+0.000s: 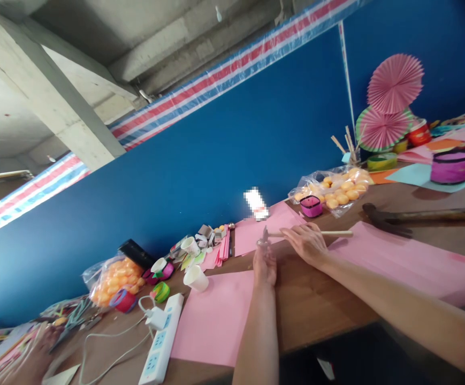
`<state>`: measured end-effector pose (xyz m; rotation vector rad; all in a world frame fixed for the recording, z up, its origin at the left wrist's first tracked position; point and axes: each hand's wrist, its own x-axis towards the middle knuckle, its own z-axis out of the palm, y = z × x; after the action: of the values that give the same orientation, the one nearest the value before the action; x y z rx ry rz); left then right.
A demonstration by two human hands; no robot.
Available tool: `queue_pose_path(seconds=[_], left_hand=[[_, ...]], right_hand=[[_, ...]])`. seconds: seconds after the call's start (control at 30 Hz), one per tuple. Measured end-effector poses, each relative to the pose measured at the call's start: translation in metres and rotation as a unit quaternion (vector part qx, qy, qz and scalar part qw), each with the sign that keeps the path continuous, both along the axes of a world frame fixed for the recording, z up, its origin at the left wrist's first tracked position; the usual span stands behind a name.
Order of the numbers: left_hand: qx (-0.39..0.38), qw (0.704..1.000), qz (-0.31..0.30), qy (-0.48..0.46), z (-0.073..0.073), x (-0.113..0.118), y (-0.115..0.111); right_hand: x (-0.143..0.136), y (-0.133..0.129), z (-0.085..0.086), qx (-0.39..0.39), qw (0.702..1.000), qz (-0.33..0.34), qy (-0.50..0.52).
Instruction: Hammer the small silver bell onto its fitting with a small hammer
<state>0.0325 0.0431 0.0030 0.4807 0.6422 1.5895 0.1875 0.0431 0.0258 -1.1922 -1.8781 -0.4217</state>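
My left hand is raised over the table with its fingers closed around a small pale thing with a grey pointed tip; its kind is too blurred to make out. Beside it, my right hand grips a light wooden stick, which pokes out on both sides of the fingers. One end of the stick comes close to the pointed thing; whether they touch I cannot tell. Pink paper sheets lie left of, behind and right of my hands. A white paper cup stands on the left sheet's far edge.
A hammer lies at right. Bags of orange balls stand near the blue wall. A power strip with a plugged-in charger and loose cable lies at left. Another person's hand is at lower left. Pink paper fans stand far right.
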Motion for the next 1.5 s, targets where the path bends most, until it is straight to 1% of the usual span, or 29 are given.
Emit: queue_pose_path(seconds=[0.23, 0.37, 0.5, 0.63, 0.83, 1.0, 1.13, 1.23, 1.37, 1.5], left_hand=[[-0.008, 1.000, -0.010, -0.020, 0.0012, 0.0000, -0.0010], [-0.015, 0.999, -0.001, -0.031, 0.0014, 0.0004, 0.0000], [-0.015, 0.999, 0.021, -0.039, 0.0011, 0.0008, 0.0015], [-0.017, 0.999, 0.022, -0.042, -0.0006, 0.0010, 0.0020], [0.004, 0.999, 0.019, -0.037, -0.0022, 0.0008, 0.0025], [0.001, 1.000, 0.021, -0.011, -0.0027, 0.0004, 0.0017], [0.020, 0.999, 0.025, -0.016, -0.0024, 0.0001, 0.0016], [0.027, 0.999, 0.018, -0.018, -0.0008, 0.0005, 0.0009], [0.001, 0.999, 0.044, 0.015, 0.0028, 0.0021, -0.0008], [-0.021, 0.998, 0.058, 0.024, 0.0055, 0.0036, -0.0012]], right_hand=[[0.0043, -0.0006, 0.0034, 0.005, 0.999, -0.011, 0.030], [0.0036, -0.0011, 0.0037, 0.003, 1.000, -0.015, 0.024], [0.0020, -0.0012, 0.0030, 0.008, 1.000, 0.000, -0.004], [0.0025, -0.0009, 0.0030, 0.009, 1.000, -0.005, 0.016], [0.0014, 0.0008, 0.0005, -0.005, 1.000, 0.004, -0.002], [0.0006, -0.0010, 0.0010, 0.007, 1.000, 0.009, 0.024], [-0.0006, -0.0014, 0.0010, 0.006, 1.000, 0.023, -0.013], [-0.0009, -0.0010, 0.0003, 0.013, 1.000, 0.022, -0.012], [0.0003, -0.0002, -0.0007, 0.014, 1.000, 0.014, 0.009], [0.0013, 0.0002, -0.0005, 0.012, 1.000, 0.011, 0.003]])
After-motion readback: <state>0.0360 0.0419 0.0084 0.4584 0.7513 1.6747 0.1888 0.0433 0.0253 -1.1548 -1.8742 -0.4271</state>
